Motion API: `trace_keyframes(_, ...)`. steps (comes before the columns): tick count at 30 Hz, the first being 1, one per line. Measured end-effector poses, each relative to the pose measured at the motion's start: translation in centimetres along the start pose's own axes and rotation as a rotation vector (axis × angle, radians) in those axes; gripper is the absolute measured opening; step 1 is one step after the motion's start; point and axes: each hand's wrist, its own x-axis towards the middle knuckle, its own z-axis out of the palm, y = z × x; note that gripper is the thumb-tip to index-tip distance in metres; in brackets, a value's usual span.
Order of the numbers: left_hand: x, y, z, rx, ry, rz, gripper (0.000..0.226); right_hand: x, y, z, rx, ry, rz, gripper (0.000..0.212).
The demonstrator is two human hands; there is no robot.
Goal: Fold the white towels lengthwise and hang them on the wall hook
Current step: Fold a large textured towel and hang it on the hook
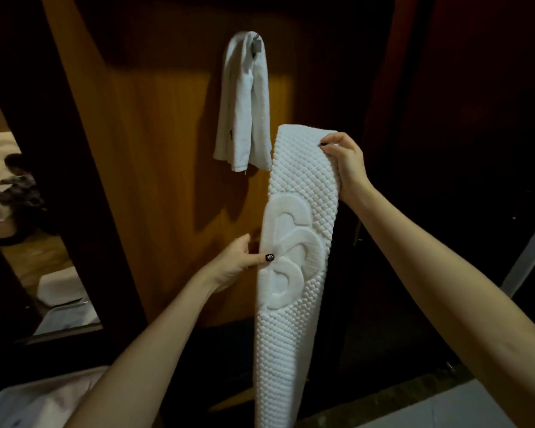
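Both hands, right (343,159) and left (238,261), pinch folded towel (297,242); next, lift to hook (258,45) at 11 o'clock.

A plain towel (244,118), white, hangs doubled over the metal hook (258,45), its halves dangling side by side. Just right of it and lower, a patterned towel (300,242), white waffle weave with raised loops, is held upright, folded into a long narrow strip.

No readable text or numbers, embossed towel (300,242) shows a curved motif, not letters
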Motion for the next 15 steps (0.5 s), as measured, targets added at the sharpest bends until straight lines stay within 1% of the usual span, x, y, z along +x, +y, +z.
trace_keyframes(1,0.3,-0.2,-0.2,0.042,0.003,-0.019,0.056,0.2,0.0,0.2,0.002,-0.019,-0.006,0.023)
trace_keyframes(2,0.6,-0.2,-0.2,0.097,0.022,-0.015,0.039,0.4,0.0,0.4,0.007,-0.033,-0.011,0.024)
trace_keyframes(3,0.7,-0.1,-0.2,0.119,0.04,0.004,0.033,0.6,-0.1,0.6,0.017,-0.036,-0.013,0.024)
trace_keyframes(5,1.2,0.1,-0.3,0.054,0.055,0.03,0.043,1.2,-0.6,0.8,0.047,-0.035,-0.018,0.024)
trace_keyframes(7,1.6,0.5,-0.3,-0.01,0.015,0.037,0.052,2.1,-1.1,1.0,0.057,-0.044,-0.039,0.024)
trace_keyframes(9,2.3,1.3,-0.2,0.038,-0.057,0.012,0.049,2.9,-1.5,1.1,0.06,-0.05,-0.059,0.024)
trace_keyframes(11,3.0,1.9,-0.3,0.079,-0.089,0.012,0.043,3.5,-1.6,1.1,0.086,-0.05,-0.06,0.024)
trace_keyframes(13,3.6,2.3,-1.0,0.027,-0.071,0.005,0.037,4.3,-1.8,0.9,0.112,-0.025,-0.056,0.023)
trace_keyframes(15,4.4,2.8,-2.3,-0.042,-0.073,-0.027,0.038,5.2,-1.8,0.6,0.133,0.008,-0.063,0.023)
